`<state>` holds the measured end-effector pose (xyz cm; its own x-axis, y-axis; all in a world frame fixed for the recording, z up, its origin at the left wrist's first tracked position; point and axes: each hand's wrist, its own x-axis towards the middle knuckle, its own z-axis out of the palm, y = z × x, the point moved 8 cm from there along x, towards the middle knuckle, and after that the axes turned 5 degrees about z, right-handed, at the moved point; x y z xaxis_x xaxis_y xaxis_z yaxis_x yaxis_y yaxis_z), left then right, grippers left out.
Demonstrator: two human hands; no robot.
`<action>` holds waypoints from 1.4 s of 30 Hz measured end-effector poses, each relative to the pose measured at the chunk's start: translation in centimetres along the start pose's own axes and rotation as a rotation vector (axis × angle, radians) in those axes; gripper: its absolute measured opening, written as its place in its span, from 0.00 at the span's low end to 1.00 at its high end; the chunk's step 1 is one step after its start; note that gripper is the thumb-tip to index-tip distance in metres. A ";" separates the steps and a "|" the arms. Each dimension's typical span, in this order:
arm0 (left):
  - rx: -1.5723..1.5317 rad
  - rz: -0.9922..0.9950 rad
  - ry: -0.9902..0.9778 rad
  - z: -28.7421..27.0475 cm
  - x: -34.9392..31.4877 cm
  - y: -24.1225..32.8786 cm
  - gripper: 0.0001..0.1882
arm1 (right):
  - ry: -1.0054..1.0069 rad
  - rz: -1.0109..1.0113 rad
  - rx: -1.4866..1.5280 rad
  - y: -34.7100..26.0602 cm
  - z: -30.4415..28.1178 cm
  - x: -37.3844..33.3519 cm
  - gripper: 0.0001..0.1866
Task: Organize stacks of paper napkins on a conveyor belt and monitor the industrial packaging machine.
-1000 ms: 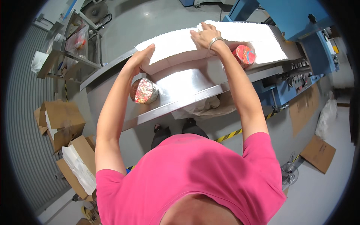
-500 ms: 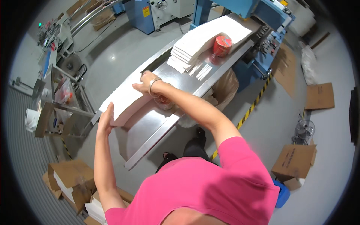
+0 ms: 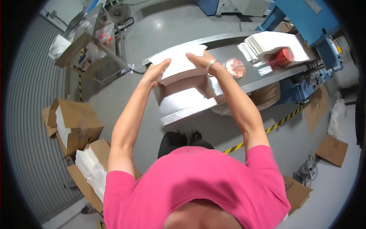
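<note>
A block of white folded paper (image 3: pixel 179 63) is pressed between my two hands, at the left end of a metal chute table (image 3: pixel 225 49). My left hand (image 3: pixel 157 73) grips its left end with the thumb on top. At the other end my right hand (image 3: pixel 202 63) holds it, thumb over the upper face and a bracelet on the wrist. Whether the block rests on the metal or hangs just above it, I cannot tell. Right of my right hand sits a round red-and-white patterned thing (image 3: pixel 235 68). Farther right stands a row of white paper pieces (image 3: pixel 267 44) beside a red cylinder (image 3: pixel 283 58).
A blue machine (image 3: pixel 305 19) adjoins the table's right end. Open cardboard boxes (image 3: pixel 82 118) with white paper are at the lower left. A metal rack (image 3: pixel 91 42) stands at the upper left. Yellow-black tape (image 3: pixel 274 128) crosses the floor.
My hands have come closer together on the white paper, which now looks shorter. My view has swung left, so the table and machine appear farther right.
</note>
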<state>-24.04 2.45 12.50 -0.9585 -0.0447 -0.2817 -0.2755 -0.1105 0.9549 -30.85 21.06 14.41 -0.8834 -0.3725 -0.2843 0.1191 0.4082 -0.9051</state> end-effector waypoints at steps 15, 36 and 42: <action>0.133 0.918 0.118 -18.6 -9.9 11.3 0.20 | 0.267 -0.579 0.267 -14.4 16.0 -3.4 0.24; 0.123 0.792 -0.296 -21.4 26.7 16.4 0.35 | 0.652 -0.403 -0.059 -18.3 7.6 20.1 0.38; 0.116 0.907 -0.071 -28.3 37.4 28.5 0.21 | 0.573 -0.511 0.255 -28.0 5.5 38.0 0.23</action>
<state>-65.64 -30.46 26.50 -0.8122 -0.0038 0.5833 0.5828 0.0376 0.8118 -65.29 -9.09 27.18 -0.9433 0.0519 0.3280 -0.3238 0.0749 -0.9431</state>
